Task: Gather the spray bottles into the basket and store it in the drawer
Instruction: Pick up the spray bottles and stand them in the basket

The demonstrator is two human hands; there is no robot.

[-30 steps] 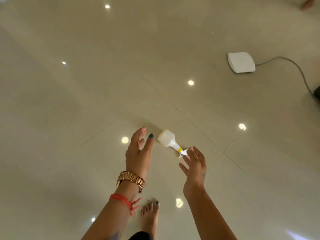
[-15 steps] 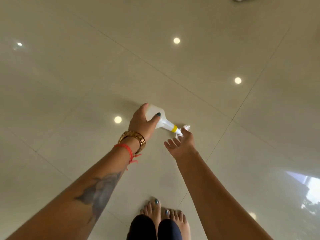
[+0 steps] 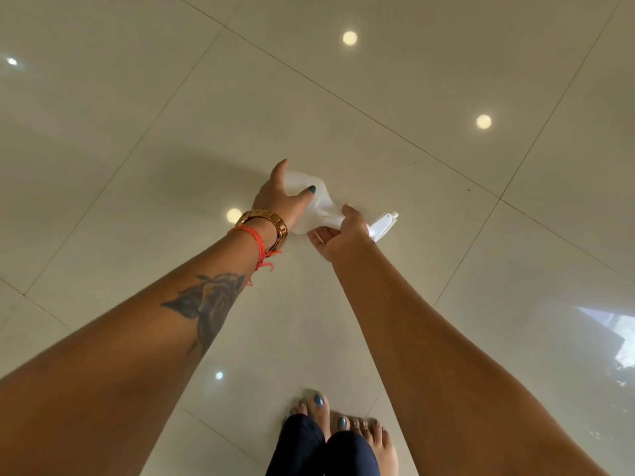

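Observation:
A white spray bottle (image 3: 321, 204) lies on its side on the glossy tiled floor, its trigger head (image 3: 385, 225) pointing right. My left hand (image 3: 283, 197) grips the bottle's body from above, thumb across its top. My right hand (image 3: 343, 235) is wrapped round the bottle's neck, just behind the trigger head, and hides the collar. No basket or drawer is in view.
Beige floor tiles (image 3: 137, 132) with ceiling-light reflections fill the view. My bare feet (image 3: 340, 420) stand at the bottom centre. A window's reflection (image 3: 615, 341) shows at the right edge.
My left hand closed round the bottle's body. My right hand went from open beside the trigger head to gripping the neck. The view has tipped further down; the white box is out of frame.

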